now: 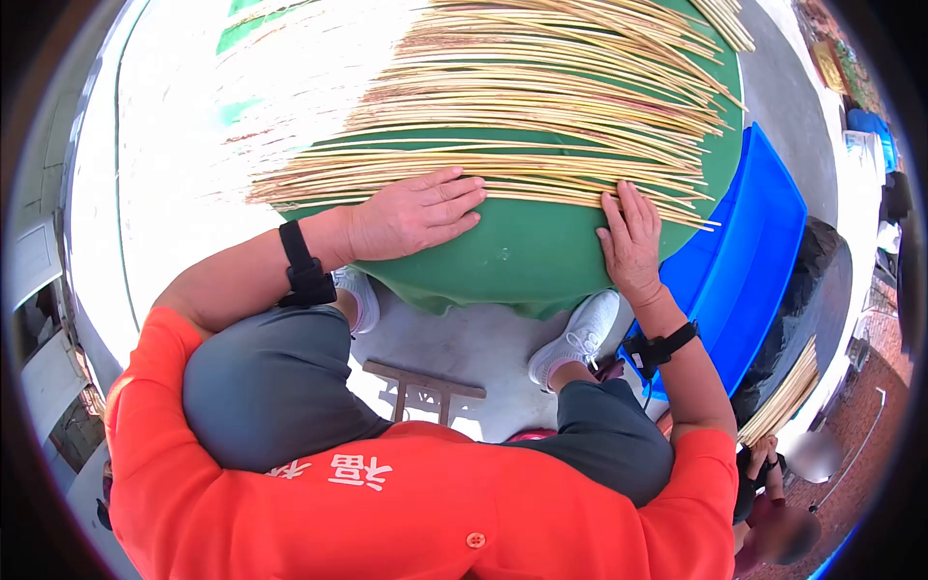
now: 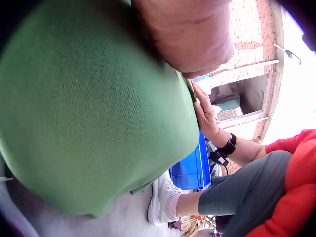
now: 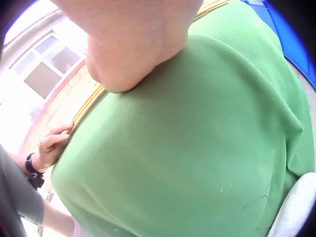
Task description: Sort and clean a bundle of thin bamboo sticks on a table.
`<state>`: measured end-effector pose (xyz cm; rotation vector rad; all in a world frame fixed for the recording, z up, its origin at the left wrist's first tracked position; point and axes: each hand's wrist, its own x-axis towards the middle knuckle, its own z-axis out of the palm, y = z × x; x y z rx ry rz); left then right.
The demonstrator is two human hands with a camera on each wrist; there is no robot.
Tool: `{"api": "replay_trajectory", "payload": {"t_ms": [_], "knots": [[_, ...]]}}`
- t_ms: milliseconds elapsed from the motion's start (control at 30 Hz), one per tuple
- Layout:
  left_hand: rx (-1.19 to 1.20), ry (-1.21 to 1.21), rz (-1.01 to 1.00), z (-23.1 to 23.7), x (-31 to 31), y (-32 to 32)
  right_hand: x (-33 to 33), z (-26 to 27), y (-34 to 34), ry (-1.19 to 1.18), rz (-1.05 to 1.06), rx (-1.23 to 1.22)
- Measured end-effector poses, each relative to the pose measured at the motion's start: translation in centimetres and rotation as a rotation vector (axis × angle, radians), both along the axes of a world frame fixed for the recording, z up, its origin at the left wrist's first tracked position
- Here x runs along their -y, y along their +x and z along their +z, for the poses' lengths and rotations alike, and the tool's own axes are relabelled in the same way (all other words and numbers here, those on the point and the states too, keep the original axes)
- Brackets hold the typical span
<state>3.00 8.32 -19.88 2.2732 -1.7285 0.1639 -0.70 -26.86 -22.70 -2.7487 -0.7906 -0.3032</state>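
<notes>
A loose row of long, thin yellowish sticks (image 1: pixel 551 164) lies crosswise along the near part of a round table covered in green cloth (image 1: pixel 503 256). My left hand (image 1: pixel 416 215) rests at the row's near edge, left of the middle, its fingers extended and pointing right. Toward the right ends, my right hand (image 1: pixel 633 242) touches the same edge with extended fingers pointing away from me. In the right wrist view, some sticks (image 3: pixel 89 103) show past the heel of the right hand, whose fingers are hidden there.
Behind the row, a wider spread of similar sticks (image 1: pixel 561 63) covers the table, its left part washed out by sunlight. A blue bin (image 1: pixel 764 232) stands by the table's right side. Under me is a small wooden stand (image 1: pixel 425 379). Other people (image 1: pixel 773 483) are at lower right.
</notes>
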Motion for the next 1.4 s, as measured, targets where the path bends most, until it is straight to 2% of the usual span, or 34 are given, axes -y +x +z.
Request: {"api": "replay_trajectory", "payload": {"t_ms": [100,267,333,433,567,600,700,933,967,1000,1033,1133,1167,1233,1267,1300,1367,1400], "knots": [[-0.002,-0.028,0.005,-0.4,0.1,-0.3,-0.6,0.0,-0.2,-0.016,0.047,0.005],[-0.042,-0.019,0.051,0.0,0.4,-0.1,-0.3,0.2,0.4,-0.043,-0.002,-0.007],[-0.058,-0.026,0.173,-0.3,0.4,-0.1,-1.1,0.6,1.2,-0.046,-0.027,-0.021],[-0.081,0.019,0.189,-0.4,0.6,0.1,-2.4,1.1,1.8,-0.145,0.027,-0.114],[-0.054,-0.021,0.123,-0.5,0.1,0.1,-2.3,2.0,2.2,-0.102,0.057,-0.070],[-0.056,-0.022,0.124,-0.6,0.1,0.0,-2.4,2.3,2.5,-0.048,0.074,0.009],[-0.068,-0.040,0.102,-0.7,0.3,-0.2,-3.1,3.0,3.9,0.044,0.062,0.031],[-0.066,0.004,0.083,-0.8,0.3,-0.3,-4.7,2.6,6.1,-0.019,0.209,-0.114],[-0.075,0.014,0.069,-0.9,0.5,-0.1,-4.8,2.9,6.4,-0.022,0.180,-0.121],[-0.091,-0.001,0.015,-0.5,0.8,0.2,-4.3,3.8,6.3,0.091,0.133,-0.115],[-0.109,0.018,0.059,0.1,0.8,0.1,-3.0,4.7,5.4,0.191,0.064,-0.119],[-0.129,0.017,0.100,-0.1,1.3,-0.2,4.2,8.1,2.3,0.203,-0.187,-0.243],[-0.112,0.018,0.103,0.1,1.5,-0.2,7.0,9.1,0.1,0.174,-0.252,-0.240],[-0.087,0.024,0.085,0.9,1.8,-0.1,12.2,11.2,-4.8,0.293,-0.503,-0.620],[-0.046,0.042,0.070,1.5,1.6,0.1,14.0,12.2,-8.1,0.331,-0.609,-0.660],[-0.006,0.004,0.029,2.1,1.6,0.4,15.4,13.0,-11.6,0.336,-0.668,-0.649],[0.124,0.054,-0.003,2.2,-0.3,2.0,16.9,14.6,-20.2,0.508,-0.913,-0.986],[0.095,0.045,-0.074,1.8,1.8,1.2,17.0,15.3,-24.3,0.528,-0.988,-0.999]]}}
